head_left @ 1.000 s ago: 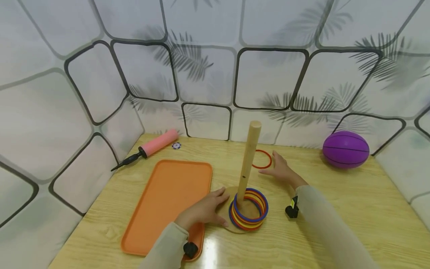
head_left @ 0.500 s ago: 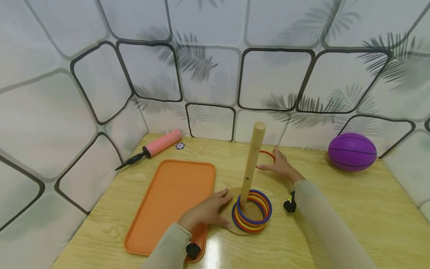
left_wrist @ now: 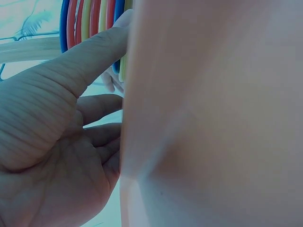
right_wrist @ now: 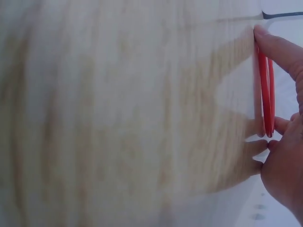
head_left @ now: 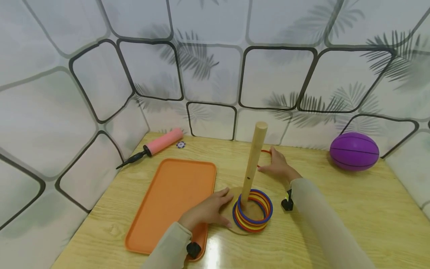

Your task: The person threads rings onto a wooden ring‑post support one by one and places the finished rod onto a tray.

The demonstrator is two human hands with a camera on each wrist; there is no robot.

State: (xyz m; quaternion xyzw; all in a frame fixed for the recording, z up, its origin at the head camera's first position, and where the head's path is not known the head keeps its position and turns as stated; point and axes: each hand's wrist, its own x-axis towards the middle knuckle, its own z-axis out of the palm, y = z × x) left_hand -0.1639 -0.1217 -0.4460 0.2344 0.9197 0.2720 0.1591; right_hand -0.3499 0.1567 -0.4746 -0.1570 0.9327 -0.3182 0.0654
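Counting one red ring [head_left: 265, 154], two hands.

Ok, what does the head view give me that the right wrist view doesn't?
Only the head view shows the peg with its stacked rings, the left hand resting on the wooden base, the orange tray, the pink pump and the purple ball. Only the right wrist view shows the fingertips touching the red ring. Both show the right hand, that ring and the table.
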